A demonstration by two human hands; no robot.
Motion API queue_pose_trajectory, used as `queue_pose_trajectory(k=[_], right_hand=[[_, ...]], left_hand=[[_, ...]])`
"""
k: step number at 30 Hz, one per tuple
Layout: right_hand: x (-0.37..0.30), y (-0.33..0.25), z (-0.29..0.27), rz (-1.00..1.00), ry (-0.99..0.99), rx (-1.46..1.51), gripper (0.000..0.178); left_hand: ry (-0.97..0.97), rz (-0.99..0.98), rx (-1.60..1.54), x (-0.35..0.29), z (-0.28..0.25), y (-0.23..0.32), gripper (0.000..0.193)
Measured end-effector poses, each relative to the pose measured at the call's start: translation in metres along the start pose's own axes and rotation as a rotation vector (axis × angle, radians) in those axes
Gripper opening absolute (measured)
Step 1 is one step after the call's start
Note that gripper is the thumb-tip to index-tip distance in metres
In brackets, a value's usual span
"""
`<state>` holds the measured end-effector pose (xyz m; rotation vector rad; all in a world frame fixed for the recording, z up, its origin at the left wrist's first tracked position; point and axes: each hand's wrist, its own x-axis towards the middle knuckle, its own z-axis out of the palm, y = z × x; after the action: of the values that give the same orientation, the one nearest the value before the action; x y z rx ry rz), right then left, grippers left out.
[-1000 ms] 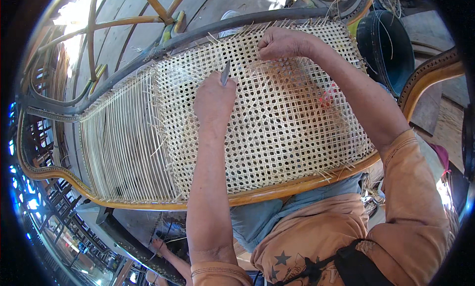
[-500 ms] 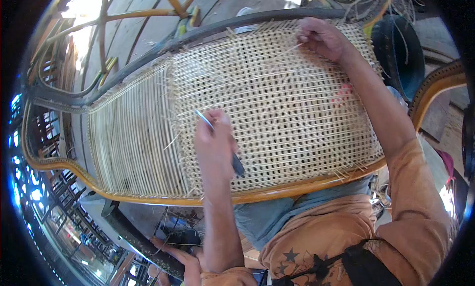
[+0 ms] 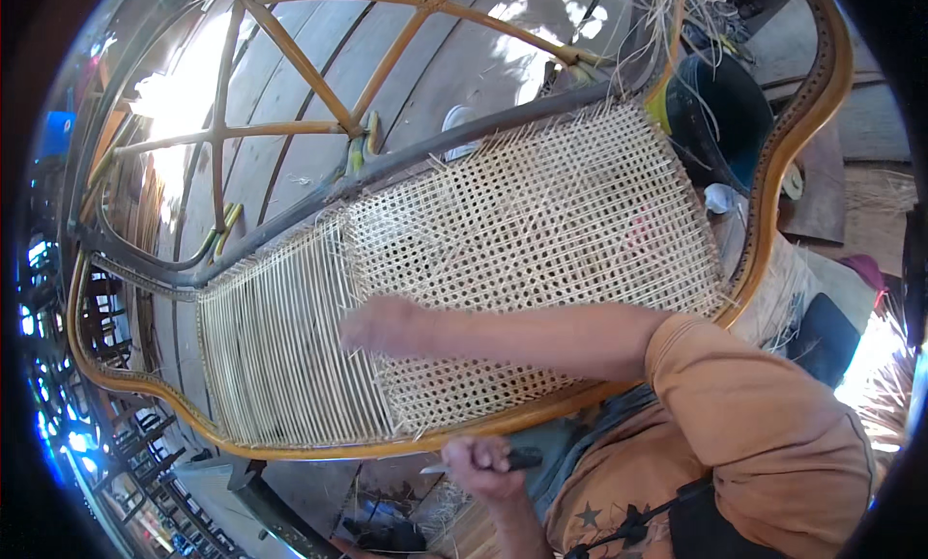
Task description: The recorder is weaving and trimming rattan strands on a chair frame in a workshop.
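At lower centre the left hand [image 3: 478, 465] grips a dark-handled knife [image 3: 525, 458], which a careless swing could drive into the mid-frame cane panel [image 3: 527, 221] beneath the right hand [image 3: 379, 326], its fingers too blurred to tell.

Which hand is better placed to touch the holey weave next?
Probably the right hand: it's at the left edge of the cane webbing, while the left hand grips a dark-handled knife beyond the frame's near rail.

Right forearm [image 3: 541, 337] crosswise, left fingers [image 3: 468, 453] curled
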<state>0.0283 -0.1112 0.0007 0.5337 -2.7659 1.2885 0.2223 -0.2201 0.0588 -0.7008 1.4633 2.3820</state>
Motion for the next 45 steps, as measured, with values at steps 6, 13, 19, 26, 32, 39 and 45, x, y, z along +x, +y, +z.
queue_pose_trajectory(k=[6, 13, 19, 26, 32, 39, 45], right_hand=[[-0.051, -0.176, -0.039, -0.418, 0.068, 0.959, 0.021], [-0.175, -0.138, -0.086, 0.446, 0.428, 1.494, 0.017], [-0.351, -0.106, -0.135, 0.680, 0.876, 0.947, 0.015], [-0.504, -0.101, -0.136, 1.021, 1.284, 0.995, 0.015], [-0.533, -0.095, -0.129, 1.005, 1.513, 0.987, 0.020], [-0.556, -0.123, -0.067, 1.201, 0.565, -0.057, 0.012], [-0.589, -0.139, -0.054, 1.492, 0.227, -0.560, 0.025]], left_hand=[[-0.031, 0.652, 0.532, -0.008, -0.012, 0.039, 0.026], [-0.238, 0.229, 0.830, -0.061, 0.029, 0.049, 0.037], [-0.709, -0.007, 0.915, -0.110, 0.081, -0.011, 0.017], [-1.113, 0.170, 1.518, -0.127, 0.098, -0.070, 0.020], [-1.217, 0.315, 1.956, -0.113, 0.086, -0.060, 0.019], [-1.055, -0.414, 1.336, -0.099, 0.072, -0.052, 0.022], [-1.101, -0.546, 1.232, -0.095, 0.078, -0.052, 0.020]])
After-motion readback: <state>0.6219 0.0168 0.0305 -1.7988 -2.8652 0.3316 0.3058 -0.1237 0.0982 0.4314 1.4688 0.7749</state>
